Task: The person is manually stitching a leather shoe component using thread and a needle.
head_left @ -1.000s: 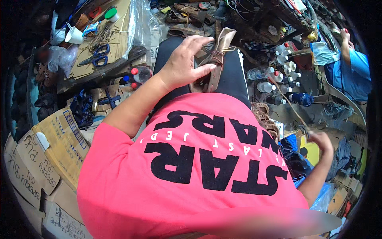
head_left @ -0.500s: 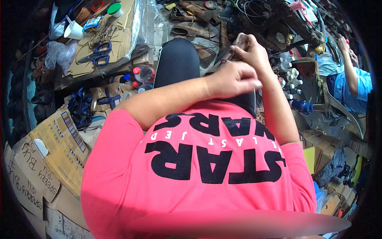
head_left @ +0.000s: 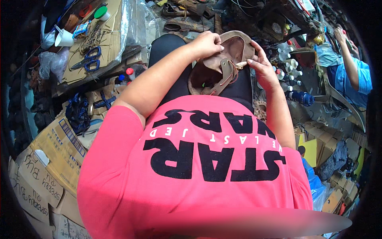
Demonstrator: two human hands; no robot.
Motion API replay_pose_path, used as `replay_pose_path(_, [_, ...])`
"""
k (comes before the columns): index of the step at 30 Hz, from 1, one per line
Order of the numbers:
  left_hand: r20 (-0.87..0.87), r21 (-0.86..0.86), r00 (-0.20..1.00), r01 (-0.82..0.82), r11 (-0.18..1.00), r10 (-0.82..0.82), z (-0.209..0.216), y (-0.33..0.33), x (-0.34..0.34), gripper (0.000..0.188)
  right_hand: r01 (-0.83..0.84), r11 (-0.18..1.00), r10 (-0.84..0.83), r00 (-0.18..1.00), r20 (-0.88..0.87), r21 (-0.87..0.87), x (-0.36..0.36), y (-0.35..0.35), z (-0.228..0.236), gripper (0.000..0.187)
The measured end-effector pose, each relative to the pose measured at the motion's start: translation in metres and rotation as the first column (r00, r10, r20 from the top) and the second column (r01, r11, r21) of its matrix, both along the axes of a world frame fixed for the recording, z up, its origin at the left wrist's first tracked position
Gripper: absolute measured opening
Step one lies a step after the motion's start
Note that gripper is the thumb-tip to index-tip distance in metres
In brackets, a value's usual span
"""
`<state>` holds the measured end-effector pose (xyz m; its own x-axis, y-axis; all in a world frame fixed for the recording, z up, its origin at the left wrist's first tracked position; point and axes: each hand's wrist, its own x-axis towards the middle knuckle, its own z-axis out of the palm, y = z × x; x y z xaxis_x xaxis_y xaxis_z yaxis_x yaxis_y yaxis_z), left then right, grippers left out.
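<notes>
A brown leather boat shoe lies across my thighs, tilted, with its dark opening facing up toward me. Thin brown laces run through eyelets along a strap at its near side. My left hand is closed on the shoe's upper left edge, fingertips pinching the leather. At the right side, my right hand grips the rim with fingers behind it. Its thumb presses near a small pale piece by the laces. How the shoe is supported underneath is hidden.
Blue-handled scissors lie on cardboard at the left, near a white cup. Other brown shoes lie ahead. Several bottles stand at right; farther right sits a person in blue. Boxes are at lower left.
The shoe has come up and turned so its opening shows. My left hand has moved from beside the right wrist to the shoe's left edge; my right hand has lowered slightly rightward.
</notes>
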<state>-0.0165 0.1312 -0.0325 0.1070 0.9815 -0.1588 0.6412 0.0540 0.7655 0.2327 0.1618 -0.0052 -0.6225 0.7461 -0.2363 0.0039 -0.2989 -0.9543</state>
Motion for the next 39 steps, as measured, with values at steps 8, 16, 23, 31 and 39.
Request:
replay_pose_path(8, [-0.127,0.179,0.991,0.074,0.981,-0.052,0.074,-0.001,0.018,0.027,-0.282,0.95,0.31,0.904,0.296,-0.132,0.006,0.01,0.024,0.03])
replay_pose_path(16, [-0.304,0.346,0.945,-0.006,0.938,0.118,0.047,-0.002,0.005,0.022,-0.305,0.952,0.301,0.898,0.321,-0.039,-0.006,0.022,0.009,0.029])
replay_pose_path(23, [-0.533,0.398,0.836,0.385,0.833,-0.131,0.062,-0.074,0.038,0.105,-0.276,0.959,0.285,0.919,0.272,-0.072,-0.015,0.014,0.02,0.03])
replay_pose_path(31, [-0.471,0.35,0.881,0.239,0.906,-0.05,0.041,-0.107,0.022,0.089,-0.483,0.875,0.465,0.855,0.228,0.025,-0.045,0.016,0.03,0.03])
replay_pose_path(39, [-0.315,0.1,0.934,0.213,0.972,-0.172,0.021,-0.119,0.041,0.082,-0.576,0.796,0.264,0.61,0.748,0.188,-0.024,0.009,0.005,0.03])
